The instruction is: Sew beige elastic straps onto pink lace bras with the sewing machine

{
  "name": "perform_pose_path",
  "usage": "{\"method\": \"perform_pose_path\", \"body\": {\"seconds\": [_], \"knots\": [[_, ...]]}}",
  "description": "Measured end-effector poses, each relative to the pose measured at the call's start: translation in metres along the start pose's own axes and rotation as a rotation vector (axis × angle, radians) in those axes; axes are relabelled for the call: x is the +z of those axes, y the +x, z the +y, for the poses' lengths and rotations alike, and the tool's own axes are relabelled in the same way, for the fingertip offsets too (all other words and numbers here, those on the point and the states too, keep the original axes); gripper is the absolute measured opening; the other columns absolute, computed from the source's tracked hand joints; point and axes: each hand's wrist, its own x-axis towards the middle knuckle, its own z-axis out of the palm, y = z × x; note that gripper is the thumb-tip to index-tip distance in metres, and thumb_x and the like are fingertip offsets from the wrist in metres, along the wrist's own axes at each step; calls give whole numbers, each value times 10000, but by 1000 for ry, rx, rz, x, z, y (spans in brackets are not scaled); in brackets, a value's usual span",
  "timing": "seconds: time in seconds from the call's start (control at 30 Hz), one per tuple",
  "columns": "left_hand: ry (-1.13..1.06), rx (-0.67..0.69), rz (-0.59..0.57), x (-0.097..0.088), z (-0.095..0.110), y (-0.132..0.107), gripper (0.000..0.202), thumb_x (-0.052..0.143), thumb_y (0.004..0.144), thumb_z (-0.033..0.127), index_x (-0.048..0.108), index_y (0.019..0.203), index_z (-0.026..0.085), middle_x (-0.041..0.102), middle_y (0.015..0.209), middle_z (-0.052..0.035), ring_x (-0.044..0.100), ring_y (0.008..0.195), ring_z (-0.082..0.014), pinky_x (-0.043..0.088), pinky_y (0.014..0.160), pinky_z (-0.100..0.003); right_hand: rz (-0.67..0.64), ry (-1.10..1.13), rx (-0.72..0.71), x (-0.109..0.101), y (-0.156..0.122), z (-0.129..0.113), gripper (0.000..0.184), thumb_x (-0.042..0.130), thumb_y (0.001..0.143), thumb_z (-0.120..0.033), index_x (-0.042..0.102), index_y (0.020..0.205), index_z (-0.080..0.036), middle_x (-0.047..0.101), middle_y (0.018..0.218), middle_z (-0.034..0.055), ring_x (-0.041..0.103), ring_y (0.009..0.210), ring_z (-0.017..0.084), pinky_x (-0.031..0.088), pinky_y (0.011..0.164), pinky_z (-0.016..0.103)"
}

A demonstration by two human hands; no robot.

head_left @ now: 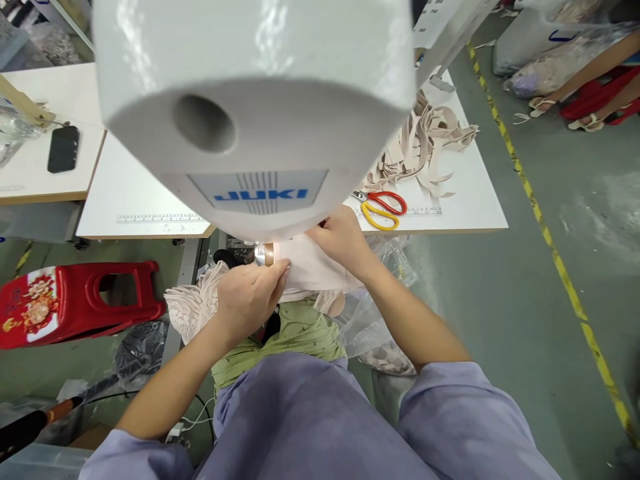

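A white sewing machine (255, 140) marked JUKI fills the upper middle of the view. Just below its head, pale pink fabric (313, 267) is stretched between my two hands. My left hand (250, 293) pinches the fabric's left part between thumb and forefinger, close to a shiny metal part (261, 254) of the machine. Gripping the upper right of the same fabric is my right hand (343, 243), its fingertips partly hidden under the machine head. Gathered beige lace (193, 300) hangs to the left of my left hand. The needle area is hidden from view.
Red-and-yellow-handled scissors (384, 210) lie on the white table (480, 193), beside a heap of beige fabric strips (420, 147). A phone (63, 149) rests on the left table. On the floor is a red stool (115, 297). Another person's feet (543, 105) show at upper right.
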Motion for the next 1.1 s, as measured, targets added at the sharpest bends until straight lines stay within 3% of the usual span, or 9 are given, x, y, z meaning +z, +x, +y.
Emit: {"method": "perform_pose_path", "body": {"seconds": [0.23,0.33,0.43,0.6,0.73,0.87,0.93,1.0,1.1], "knots": [[-83,-95,-42,-1,-2,-7,248,493,996,256,728,1035,185,686,580,5,603,521,-124,384,541,-252,-10,48,32,-3,-2,-4,136,593,882,-301,650,805,-204,539,610,-53,451,576,111,338,595,249],[-220,-193,-67,-5,-4,-10,277,483,1002,276,739,1058,186,770,743,-38,671,607,-142,461,582,-242,-32,137,91,2,-10,-3,162,591,892,-347,633,828,-205,517,614,-54,452,582,114,341,585,244],[-436,-342,-130,-11,-4,-13,270,505,994,294,752,1065,209,800,938,-55,728,745,-168,530,647,-244,-75,379,254,10,-30,-2,267,579,897,-477,603,882,-211,540,683,-40,476,606,121,374,573,233],[-682,-469,-232,-21,-5,-27,237,559,968,318,758,1067,235,793,928,-51,721,738,-168,524,579,-226,-189,837,632,21,-71,-8,452,556,853,-678,550,924,-231,562,693,-34,465,532,123,376,491,234],[-752,-532,-315,-27,-7,-39,237,575,960,358,710,1109,233,773,945,-56,704,732,-164,520,564,-229,-134,916,753,28,-90,-18,483,615,803,-692,544,862,-217,534,624,-37,449,487,118,358,447,230],[-739,-550,-385,-30,-3,-44,282,573,960,395,638,1174,223,748,923,-41,699,770,-170,544,638,-255,-111,820,578,33,-109,-24,333,598,894,-540,592,1042,-242,670,829,0,602,653,150,501,611,264],[-740,-475,-397,-27,5,-45,434,650,908,429,575,1276,212,740,1046,-68,706,902,-198,559,747,-290,-56,622,453,34,-122,-24,284,559,935,-488,605,1088,-254,698,870,9,642,719,167,526,666,283],[-709,-350,-410,-20,14,-44,521,724,841,433,574,1279,194,731,1099,-91,698,966,-224,547,805,-321,-37,356,272,34,-136,-21,194,547,959,-412,637,1017,-250,694,799,6,645,689,166,520,639,280],[-552,-157,-378,-4,21,-46,193,662,873,329,674,996,180,731,830,-43,681,765,-196,498,681,-296,-43,82,-177,32,-153,-13,81,579,943,-249,660,945,-246,706,814,18,679,714,173,536,634,290]]}}
